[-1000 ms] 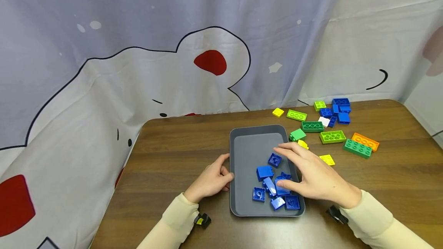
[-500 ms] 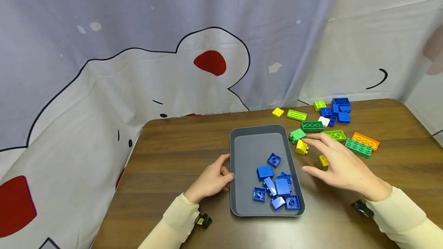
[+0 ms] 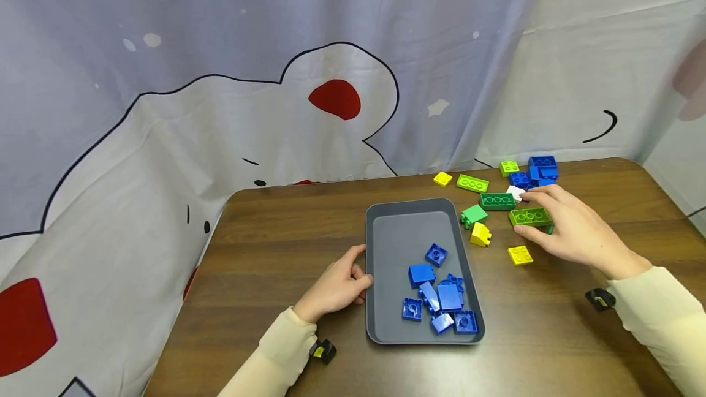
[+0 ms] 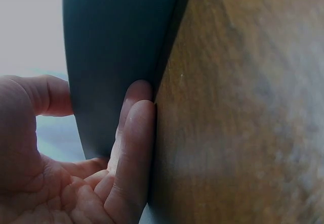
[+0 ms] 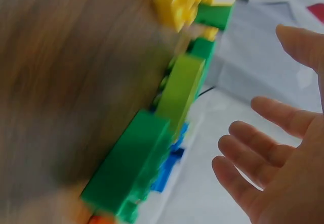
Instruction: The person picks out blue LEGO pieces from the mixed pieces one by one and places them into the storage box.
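Note:
My left hand rests at the left side of a grey tray. In the left wrist view its fingers lie against the tray's outer wall, with the thumb at the rim. Several blue bricks lie in the near part of the tray. My right hand is over the bricks on the right, fingers spread and nothing between them. Its fingertips overlap the blue pile and a lime brick in the head view. A green brick is mostly hidden under that hand in the head view.
Right of the tray lie a green brick, a yellow sloped brick and a flat yellow brick. Farther back are a dark green brick, a white piece and a lime brick. A printed curtain hangs behind the table.
My right hand has moved from over the tray's blue bricks to the right and back, over the loose bricks. My left hand and the tray have stayed in place.

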Demonstrator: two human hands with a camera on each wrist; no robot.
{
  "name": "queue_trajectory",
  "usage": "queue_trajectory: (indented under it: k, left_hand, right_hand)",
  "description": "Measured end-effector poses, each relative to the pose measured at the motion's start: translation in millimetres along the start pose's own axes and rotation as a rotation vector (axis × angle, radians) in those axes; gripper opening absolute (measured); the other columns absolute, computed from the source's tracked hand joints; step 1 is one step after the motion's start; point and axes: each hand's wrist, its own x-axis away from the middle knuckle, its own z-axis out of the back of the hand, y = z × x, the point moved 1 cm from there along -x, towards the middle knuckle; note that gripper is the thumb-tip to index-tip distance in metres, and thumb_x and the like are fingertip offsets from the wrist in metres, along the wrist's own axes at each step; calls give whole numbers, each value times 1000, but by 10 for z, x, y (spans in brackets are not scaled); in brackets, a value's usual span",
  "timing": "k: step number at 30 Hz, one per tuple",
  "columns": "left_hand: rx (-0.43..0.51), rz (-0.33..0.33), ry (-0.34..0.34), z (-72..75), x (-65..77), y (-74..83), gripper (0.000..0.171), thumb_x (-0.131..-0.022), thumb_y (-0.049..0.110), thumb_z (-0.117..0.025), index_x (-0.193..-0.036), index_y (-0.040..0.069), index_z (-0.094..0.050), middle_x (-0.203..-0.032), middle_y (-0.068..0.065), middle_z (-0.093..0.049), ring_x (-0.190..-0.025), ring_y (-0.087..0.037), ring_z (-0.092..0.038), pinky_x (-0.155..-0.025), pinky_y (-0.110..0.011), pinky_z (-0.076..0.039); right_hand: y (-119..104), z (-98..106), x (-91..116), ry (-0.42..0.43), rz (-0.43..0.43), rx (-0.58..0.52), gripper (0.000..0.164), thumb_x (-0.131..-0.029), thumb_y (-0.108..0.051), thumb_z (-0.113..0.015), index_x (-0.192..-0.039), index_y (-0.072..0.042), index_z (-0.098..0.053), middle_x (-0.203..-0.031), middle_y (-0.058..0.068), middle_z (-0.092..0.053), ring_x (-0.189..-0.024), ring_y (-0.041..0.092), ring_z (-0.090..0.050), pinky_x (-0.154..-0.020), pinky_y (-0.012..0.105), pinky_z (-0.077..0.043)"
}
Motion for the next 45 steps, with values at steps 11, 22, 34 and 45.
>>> queue_trajectory:
  k: [11, 22, 34, 45]
  left_hand:
    - [-2, 6, 0, 6, -3, 4, 74, -89, 25, -58, -156, 8, -30, -77, -2, -66, -60, -18, -66, -59, -31, -57]
    - [13, 13, -2, 2, 4, -19, 75, -89, 25, -58, -156, 8, -30, -77, -2, -66, -61, -18, -66, -59, -31, -57]
    - [20, 17, -6, -11, 8, -9, 74, -89, 24, -58, -156, 8, -30, -77, -3, -66, -61, -18, -66, -59, -31, -57]
    - [16, 17, -7, 3, -2, 3, 75, -89, 25, -59, -156, 8, -30, -77, -3, -66, -61, -19, -66, -59, -32, -57]
  right_hand:
    - [588, -11, -191, -89, -107, 51, 69, -91, -48, -61, -136, 3, -56, -131, 28, -50, -116, 45, -51, -92, 66, -42]
    - [830, -124, -336, -218, -98, 99, 57, -95, -26, -57, -142, 5, -51, -143, 32, -43, -129, 52, -40, -104, 68, -32]
    - [819, -100, -392, -237, -77, 163, 46, -86, -15, -64, -129, 2, -64, -133, 28, -54, -119, 52, -50, -96, 67, -41]
    - [760, -57, -399, -308, -239, 116, 44, -86, -12, -63, -128, 4, -64, -134, 34, -49, -120, 57, -44, -96, 71, -37]
